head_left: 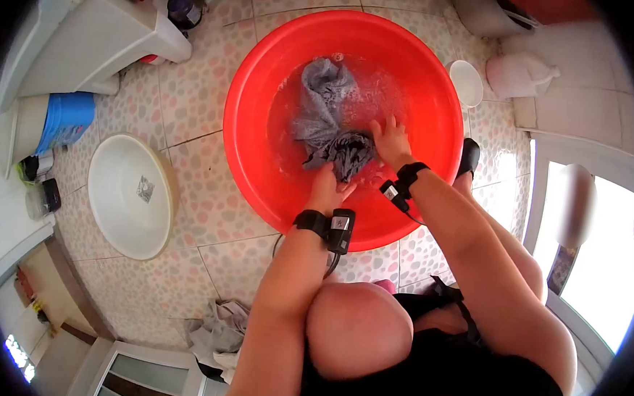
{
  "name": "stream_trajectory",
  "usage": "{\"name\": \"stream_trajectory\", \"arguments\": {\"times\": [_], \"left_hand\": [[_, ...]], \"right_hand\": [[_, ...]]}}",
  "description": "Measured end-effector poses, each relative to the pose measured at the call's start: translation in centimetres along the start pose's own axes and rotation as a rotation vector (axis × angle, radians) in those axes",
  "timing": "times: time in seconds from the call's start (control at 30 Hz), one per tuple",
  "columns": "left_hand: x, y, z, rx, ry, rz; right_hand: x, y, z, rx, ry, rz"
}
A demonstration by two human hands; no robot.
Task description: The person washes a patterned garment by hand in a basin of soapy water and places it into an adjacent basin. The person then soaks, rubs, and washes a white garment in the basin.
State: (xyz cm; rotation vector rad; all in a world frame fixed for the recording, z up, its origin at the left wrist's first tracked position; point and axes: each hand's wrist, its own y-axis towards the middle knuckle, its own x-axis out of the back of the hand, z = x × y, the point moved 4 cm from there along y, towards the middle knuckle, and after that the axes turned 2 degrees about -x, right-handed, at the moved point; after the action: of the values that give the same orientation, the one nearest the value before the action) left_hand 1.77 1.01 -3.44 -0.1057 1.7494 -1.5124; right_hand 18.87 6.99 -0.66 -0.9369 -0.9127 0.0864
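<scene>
A grey cloth lies wet in a large red basin holding some sudsy water. Its darker, bunched end sits between my two hands. My left hand is at the lower edge of this bunch, partly under it, and its fingers are partly hidden by the cloth. Just right of the bunch, my right hand has its fingers spread, with nothing held in them. Both wrists wear black straps with small devices.
An empty white basin stands on the tiled floor at left. Near the red basin's right rim are a small white bowl and a pale jug. Other clothes lie at lower left of my legs. A blue container is farther left.
</scene>
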Motion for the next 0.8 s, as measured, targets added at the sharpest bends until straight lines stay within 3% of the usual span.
{"name": "stream_trajectory", "arguments": {"times": [0.07, 0.1, 0.17, 0.3, 0.37, 0.43, 0.5, 0.53, 0.73, 0.8], "left_hand": [[1.9, 0.3, 0.6, 0.003, 0.218, -0.043], [-1.6, 2.0, 1.2, 0.012, 0.212, 0.030], [-1.9, 0.3, 1.4, 0.094, 0.273, -0.107], [-0.8, -0.1, 0.6, 0.013, 0.085, -0.111], [-1.8, -1.5, -0.1, -0.156, 0.057, 0.272], [-2.0, -1.2, -0.1, -0.085, 0.103, 0.292], [-2.9, -0.3, 0.3, -0.036, 0.035, 0.052], [-3.3, -0.3, 0.3, -0.039, 0.035, 0.050], [-3.4, -1.9, -0.3, -0.116, 0.240, 0.048], [-2.2, -2.2, 0.4, 0.125, 0.210, 0.037]], "right_hand": [[-0.9, -2.9, 1.1, 0.126, -0.259, -0.482], [0.7, -1.9, 0.0, 0.115, -0.299, -0.544], [-4.4, -1.6, -1.2, 0.206, -0.191, -0.220], [-4.2, -7.4, 2.0, 0.316, 0.111, -0.106], [-2.5, -11.3, 4.7, 0.533, 0.235, -0.080], [-2.1, -11.0, 5.3, 0.469, 0.160, -0.115], [-1.7, -9.3, 5.8, 0.444, -0.108, -0.166], [-1.6, -8.6, 6.0, 0.427, -0.243, -0.185], [0.7, -3.8, 4.0, 0.244, -0.275, -0.296], [1.9, -2.8, 2.5, 0.176, -0.089, -0.248]]}}
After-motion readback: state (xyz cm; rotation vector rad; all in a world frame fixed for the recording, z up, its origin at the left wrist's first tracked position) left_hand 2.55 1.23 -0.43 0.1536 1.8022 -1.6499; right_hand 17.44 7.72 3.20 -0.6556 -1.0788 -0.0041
